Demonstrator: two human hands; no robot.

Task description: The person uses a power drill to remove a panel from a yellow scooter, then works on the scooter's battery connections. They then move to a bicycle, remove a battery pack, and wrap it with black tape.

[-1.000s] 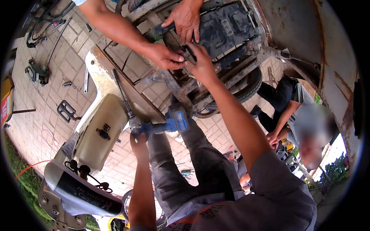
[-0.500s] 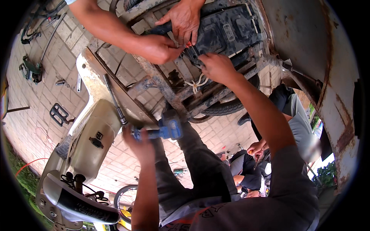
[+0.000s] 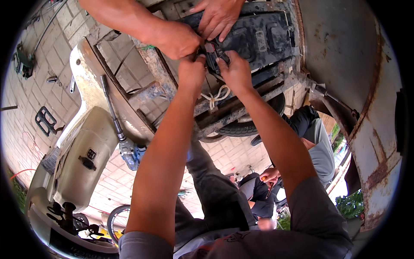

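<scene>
My left hand (image 3: 192, 73) is raised to a small black part (image 3: 215, 54) with a red piece, its fingers closed, what they pinch partly hidden. My right hand (image 3: 236, 73) grips the black part's right side. Another person's hands (image 3: 179, 41) (image 3: 217, 19) are at its upper end, touching or very near my fingertips. The part lies over the dark battery-like plate (image 3: 263, 45) in a rusty metal frame (image 3: 153, 64). A knotted cream cord (image 3: 214, 97) hangs just below. A blue power tool (image 3: 133, 157) with a long extension rests at the left, partly behind my arm.
A scooter body (image 3: 86, 146) fills the left. A rusty panel (image 3: 366, 129) curves along the right. A crouching person (image 3: 319, 142) and another seated person (image 3: 254, 198) are beyond my right arm. A pedal (image 3: 45, 121) and tools lie on paving; a bicycle wheel (image 3: 116, 220) is low left.
My left hand has left the blue power tool and moved up to join my right hand at the black part. The other person's hands remain there, shifted slightly.
</scene>
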